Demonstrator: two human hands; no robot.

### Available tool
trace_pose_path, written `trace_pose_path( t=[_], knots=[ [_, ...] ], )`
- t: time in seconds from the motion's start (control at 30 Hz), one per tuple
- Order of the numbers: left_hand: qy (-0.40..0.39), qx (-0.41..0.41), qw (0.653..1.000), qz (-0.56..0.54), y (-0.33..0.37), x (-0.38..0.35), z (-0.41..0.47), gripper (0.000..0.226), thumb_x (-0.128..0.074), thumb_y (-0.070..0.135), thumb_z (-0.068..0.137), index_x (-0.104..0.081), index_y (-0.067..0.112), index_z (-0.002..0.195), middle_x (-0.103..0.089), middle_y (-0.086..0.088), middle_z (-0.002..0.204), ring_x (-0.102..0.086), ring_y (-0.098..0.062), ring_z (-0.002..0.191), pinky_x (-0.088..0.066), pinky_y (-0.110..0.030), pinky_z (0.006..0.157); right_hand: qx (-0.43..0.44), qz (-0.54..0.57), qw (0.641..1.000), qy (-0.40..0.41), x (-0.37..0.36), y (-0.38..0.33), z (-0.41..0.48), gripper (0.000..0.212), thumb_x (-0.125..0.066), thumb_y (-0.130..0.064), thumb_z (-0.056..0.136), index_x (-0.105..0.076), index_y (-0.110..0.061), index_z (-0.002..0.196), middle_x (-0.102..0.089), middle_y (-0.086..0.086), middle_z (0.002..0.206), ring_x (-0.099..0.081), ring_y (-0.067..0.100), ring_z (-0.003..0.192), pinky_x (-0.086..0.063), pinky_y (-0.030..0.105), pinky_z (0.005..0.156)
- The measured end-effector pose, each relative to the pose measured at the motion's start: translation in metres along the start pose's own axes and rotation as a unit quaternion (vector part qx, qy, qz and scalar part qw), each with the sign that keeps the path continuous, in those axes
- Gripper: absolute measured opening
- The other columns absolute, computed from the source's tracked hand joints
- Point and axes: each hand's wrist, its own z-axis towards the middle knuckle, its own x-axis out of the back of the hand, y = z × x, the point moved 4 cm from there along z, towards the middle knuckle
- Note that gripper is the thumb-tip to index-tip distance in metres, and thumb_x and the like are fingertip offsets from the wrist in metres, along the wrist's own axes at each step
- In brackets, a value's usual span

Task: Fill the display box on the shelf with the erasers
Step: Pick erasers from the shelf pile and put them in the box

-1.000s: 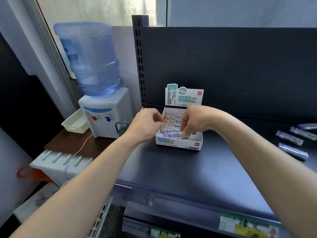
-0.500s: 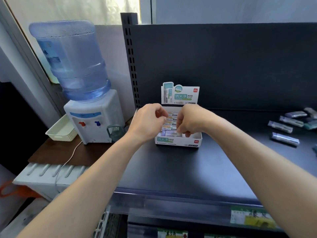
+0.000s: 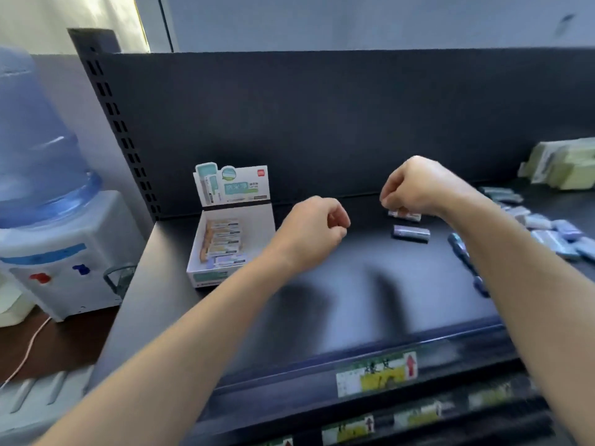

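Looking down through the head camera, we see the display box (image 3: 231, 249) at the left end of the dark shelf (image 3: 322, 300), its printed header card upright at the back. A row of erasers (image 3: 222, 239) lies inside it, running front to back.

Our left hand (image 3: 317, 230) hangs above the shelf just right of the box, fingers clenched with the thumb against the forefinger, and nothing shows in it. Our right hand (image 3: 415, 186) is farther right, near the back panel, knuckles up and fingers curled down onto a pale eraser (image 3: 406, 215) lying on the shelf. Motion blur keeps us from telling whether the fingers have actually gripped it. Just in front of that one lies a purple eraser (image 3: 412, 234), apart from both hands.

More loose erasers (image 3: 547, 231) are scattered at the right end of the shelf, past our right forearm. A stack of pale green packs (image 3: 566, 169) sits behind them against the back panel. Left of the shelf stands a water dispenser (image 3: 61, 252) with a blue bottle (image 3: 35, 140) on top. A price label (image 3: 376, 373) is fixed to the shelf's front edge.
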Motion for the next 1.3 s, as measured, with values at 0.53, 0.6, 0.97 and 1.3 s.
trace_pose_path(
  t=[0.53,0.6,0.97,1.3],
  knots=[
    [-0.062,0.034,0.996,0.061,0.077,-0.125,0.078,0.019,-0.055,0.008,0.087,-0.068,0.010,0.102,-0.063,-0.004,0.105,-0.057,-0.019,0.098,-0.042,-0.024,0.082,-0.028,-0.103,0.991,-0.076,0.046,0.165,0.023,0.013,-0.067,-0.004,0.078,-0.075,-0.009,0.086,-0.072,0.009,0.088,-0.061,0.021,0.079,-0.054,0.036,0.081],
    [-0.070,0.030,0.996,0.054,0.089,-0.135,0.081,0.019,-0.056,0.007,0.087,-0.069,0.010,0.100,-0.064,-0.001,0.097,-0.056,-0.015,0.090,-0.040,-0.020,0.077,-0.007,-0.102,0.990,-0.094,0.043,0.172,0.025,0.012,-0.070,-0.007,0.080,-0.075,-0.014,0.088,-0.069,0.003,0.088,-0.062,0.022,0.085,-0.055,0.034,0.083],
    [-0.081,0.060,0.993,0.060,0.109,-0.158,0.094,0.013,-0.060,0.012,0.085,-0.068,0.008,0.096,-0.059,0.003,0.084,-0.052,-0.014,0.081,-0.042,-0.025,0.072,0.029,-0.093,0.989,-0.108,0.051,0.203,0.040,0.025,-0.067,-0.002,0.081,-0.073,-0.016,0.101,-0.061,0.002,0.093,-0.056,0.022,0.087,-0.044,0.025,0.075],
    [-0.102,-0.004,0.995,0.020,0.162,-0.193,0.112,0.011,-0.062,0.014,0.086,-0.069,0.006,0.089,-0.062,-0.002,0.083,-0.052,-0.015,0.077,-0.038,-0.024,0.068,-0.050,-0.098,0.992,-0.060,0.082,0.248,0.038,0.016,-0.070,-0.006,0.078,-0.073,-0.007,0.094,-0.071,0.012,0.096,-0.065,0.028,0.088,-0.049,0.031,0.070]
  ],
)
